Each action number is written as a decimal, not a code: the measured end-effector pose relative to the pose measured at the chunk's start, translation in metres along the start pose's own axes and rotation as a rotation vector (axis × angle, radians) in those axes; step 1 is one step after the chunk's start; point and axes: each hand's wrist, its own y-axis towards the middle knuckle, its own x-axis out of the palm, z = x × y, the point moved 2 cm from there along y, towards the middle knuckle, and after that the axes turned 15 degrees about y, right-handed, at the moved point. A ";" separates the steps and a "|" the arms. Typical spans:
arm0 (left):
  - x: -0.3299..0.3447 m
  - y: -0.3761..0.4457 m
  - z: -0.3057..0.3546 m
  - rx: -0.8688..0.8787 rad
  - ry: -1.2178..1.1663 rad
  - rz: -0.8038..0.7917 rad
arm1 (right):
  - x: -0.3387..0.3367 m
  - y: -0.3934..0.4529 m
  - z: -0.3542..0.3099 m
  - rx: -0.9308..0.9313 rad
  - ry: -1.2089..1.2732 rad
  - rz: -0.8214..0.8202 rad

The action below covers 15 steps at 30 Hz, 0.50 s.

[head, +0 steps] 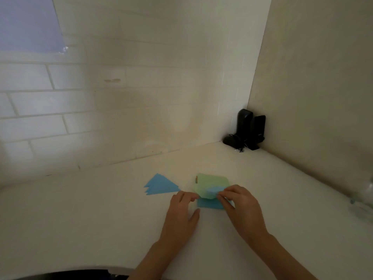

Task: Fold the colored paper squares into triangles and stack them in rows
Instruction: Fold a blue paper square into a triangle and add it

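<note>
A stack of folded blue triangles [160, 185] lies on the white counter [101, 209], left of the hands. A pad of paper squares sits at centre: its green sheets [212, 182] curl upward at the near edge, and blue sheets [210, 204] lie flat beneath. My left hand [181, 211] pinches the lifted near-left corner of the paper with thumb and forefinger. My right hand [240, 205] pinches a blue sheet's edge at the near-right corner, under the raised green paper. Which exact sheet each hand has is hard to tell.
A black device with two upright parts and a cable [246, 130] stands in the far right corner. Tiled wall runs along the back, a plain wall on the right. A clear glassy object [363, 199] sits at the right edge.
</note>
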 end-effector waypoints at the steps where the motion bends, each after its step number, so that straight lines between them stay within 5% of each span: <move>1: -0.003 -0.002 0.004 0.027 -0.005 0.016 | -0.006 -0.006 -0.004 -0.027 -0.029 0.004; 7: -0.002 -0.018 0.028 0.173 0.003 -0.024 | -0.010 -0.047 -0.004 -0.060 -0.117 -0.127; 15: 0.011 -0.016 0.027 0.135 0.082 -0.128 | 0.000 -0.050 0.007 0.172 0.068 -0.234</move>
